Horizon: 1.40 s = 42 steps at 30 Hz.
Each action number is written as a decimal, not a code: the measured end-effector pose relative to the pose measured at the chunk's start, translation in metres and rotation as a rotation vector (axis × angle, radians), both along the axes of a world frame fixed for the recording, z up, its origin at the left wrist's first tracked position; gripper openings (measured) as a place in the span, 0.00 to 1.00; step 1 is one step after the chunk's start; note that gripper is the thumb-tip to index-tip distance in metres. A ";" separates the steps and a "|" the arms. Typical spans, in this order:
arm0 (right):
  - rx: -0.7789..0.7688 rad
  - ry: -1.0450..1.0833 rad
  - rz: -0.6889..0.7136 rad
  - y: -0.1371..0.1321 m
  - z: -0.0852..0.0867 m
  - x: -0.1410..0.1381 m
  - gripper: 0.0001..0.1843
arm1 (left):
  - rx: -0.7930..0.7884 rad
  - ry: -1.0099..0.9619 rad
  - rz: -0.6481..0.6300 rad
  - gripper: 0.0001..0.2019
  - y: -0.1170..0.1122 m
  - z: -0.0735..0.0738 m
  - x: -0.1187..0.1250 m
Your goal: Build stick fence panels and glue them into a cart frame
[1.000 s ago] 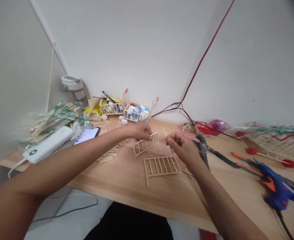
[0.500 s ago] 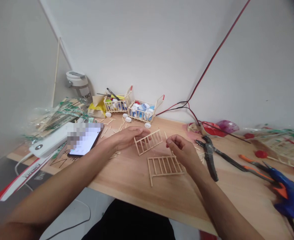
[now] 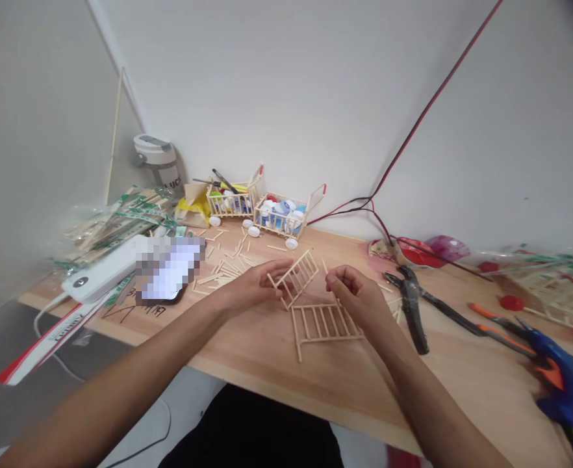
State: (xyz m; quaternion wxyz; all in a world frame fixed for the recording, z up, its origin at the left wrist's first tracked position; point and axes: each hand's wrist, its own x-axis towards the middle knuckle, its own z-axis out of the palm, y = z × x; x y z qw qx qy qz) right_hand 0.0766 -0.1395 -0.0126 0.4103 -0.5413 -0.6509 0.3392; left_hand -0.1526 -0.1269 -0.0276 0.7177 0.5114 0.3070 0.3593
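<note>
A small ladder-like wooden stick frame (image 3: 298,279) is held tilted by my left hand (image 3: 267,284), whose fingers pass behind it. My right hand (image 3: 352,289) pinches a short thin wooden stick (image 3: 324,265) that points up, a little to the right of the frame. Below both hands, a second stick frame (image 3: 323,339) with rungs lies flat on the table; one of its side sticks juts out toward me. My right hand partly covers its right end.
Loose cut sticks (image 3: 228,268) lie beside a phone (image 3: 174,270). Two miniature stick carts (image 3: 281,221) full of bottle caps stand by the wall. Pliers (image 3: 412,312) and a blue glue gun (image 3: 559,370) are at right. A white power strip (image 3: 106,266) is at left.
My left hand has turned the held frame to a steeper tilt. My right hand keeps its pinch on the stick. The view has shifted slightly.
</note>
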 end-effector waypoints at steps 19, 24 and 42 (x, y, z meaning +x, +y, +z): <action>-0.002 -0.054 0.045 -0.014 0.004 -0.006 0.12 | 0.304 0.484 0.171 0.08 -0.008 0.002 0.005; 0.004 -0.063 0.068 -0.016 0.013 -0.013 0.11 | 0.236 0.419 0.215 0.06 -0.001 0.005 0.009; 0.190 -0.353 -0.011 -0.007 0.018 -0.026 0.08 | 0.213 0.284 0.355 0.07 0.015 0.001 0.028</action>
